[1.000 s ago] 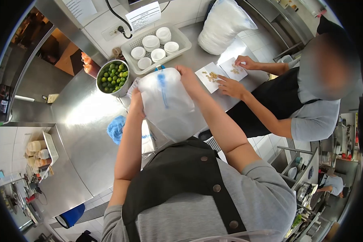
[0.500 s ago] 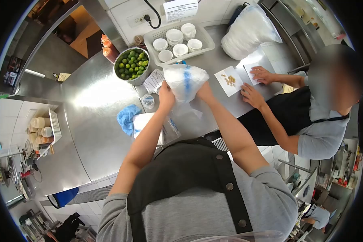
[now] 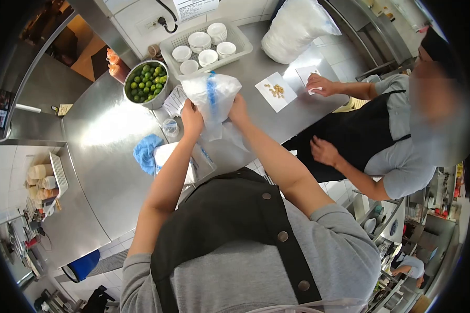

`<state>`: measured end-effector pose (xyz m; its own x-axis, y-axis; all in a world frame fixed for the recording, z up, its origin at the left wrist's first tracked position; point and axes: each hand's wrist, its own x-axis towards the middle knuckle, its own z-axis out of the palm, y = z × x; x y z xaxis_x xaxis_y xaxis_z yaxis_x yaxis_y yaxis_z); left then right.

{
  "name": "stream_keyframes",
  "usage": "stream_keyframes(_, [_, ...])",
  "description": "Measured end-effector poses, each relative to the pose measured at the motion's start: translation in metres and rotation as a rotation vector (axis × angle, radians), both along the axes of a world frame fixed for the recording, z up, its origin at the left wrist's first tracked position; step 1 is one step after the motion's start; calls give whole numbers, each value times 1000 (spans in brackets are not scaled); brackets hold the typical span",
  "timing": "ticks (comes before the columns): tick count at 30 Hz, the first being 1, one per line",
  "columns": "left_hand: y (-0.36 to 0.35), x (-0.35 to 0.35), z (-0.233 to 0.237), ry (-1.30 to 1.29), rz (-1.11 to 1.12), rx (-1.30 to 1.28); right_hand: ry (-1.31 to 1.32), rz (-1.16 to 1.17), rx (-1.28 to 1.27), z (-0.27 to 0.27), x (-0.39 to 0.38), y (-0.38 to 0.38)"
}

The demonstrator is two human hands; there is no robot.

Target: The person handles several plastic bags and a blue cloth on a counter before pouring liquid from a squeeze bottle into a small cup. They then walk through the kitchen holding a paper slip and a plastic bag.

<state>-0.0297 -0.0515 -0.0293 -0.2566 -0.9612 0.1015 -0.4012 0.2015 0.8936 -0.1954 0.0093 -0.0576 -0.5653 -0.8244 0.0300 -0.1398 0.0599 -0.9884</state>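
Note:
Between my hands, over the steel counter, is a clear plastic bag (image 3: 225,95) with white contents and a blue stripe. My left hand (image 3: 192,119) is closed on its left side, and my right hand (image 3: 239,111) grips its right side. The loose end of the bag hangs towards me. Close to my left forearm lie a white plastic-wrapped pack (image 3: 165,153) and a crumpled blue cloth (image 3: 148,153). A small clear cup (image 3: 170,128) and a printed slip (image 3: 174,102) are left of my left hand.
Behind the bag stands a basket (image 3: 244,48) of stacked white cups. A metal pot (image 3: 161,99) of limes and orange-capped bottles (image 3: 118,69) are at the left. On the right, a co-worker (image 3: 391,120) stands near a paper (image 3: 280,107) bearing small yellowish pieces and a large white bag (image 3: 295,34).
My view has shifted, so the counter sits further left. Both my hands still hold the bag. One of the co-worker's hands has come off the counter towards their apron.

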Motion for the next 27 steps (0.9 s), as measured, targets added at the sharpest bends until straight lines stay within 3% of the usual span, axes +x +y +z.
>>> stream_keyframes(1, [1, 2, 1, -210, 76, -76, 43, 29, -68, -2, -2, -3])
stream_keyframes(4, [8, 13, 5, 3, 158, -324, 126, -226, -191, 9, 12, 16])
stream_keyframes(7, [31, 38, 36, 377, 143, 78, 24, -220, -225, 46, 31, 66])
stream_keyframes(9, [54, 50, 59, 495, 107, 138, -130, 78, -248, 67, 49, 104])
stream_keyframes(12, [78, 52, 80, 521, 10, 9, 110, 370, -199, 117, 75, 112])
stream_keyframes(15, [83, 52, 88, 541, -77, -107, 244, 484, -181, 117, 83, 105])
stream_keyframes(18, [76, 59, 90, 507, -61, -222, -26, 552, -96, 116, 79, 101])
stream_keyframes(21, [72, 68, 104, 466, 9, -266, -103, 579, -103, 162, 77, 96])
stream_keyframes(24, [70, 72, 110, 481, 5, -309, 191, 719, -135, 175, 81, 93])
stream_keyframes(27, [67, 76, 111, 463, -1, -339, 33, 684, -111, 157, 85, 90])
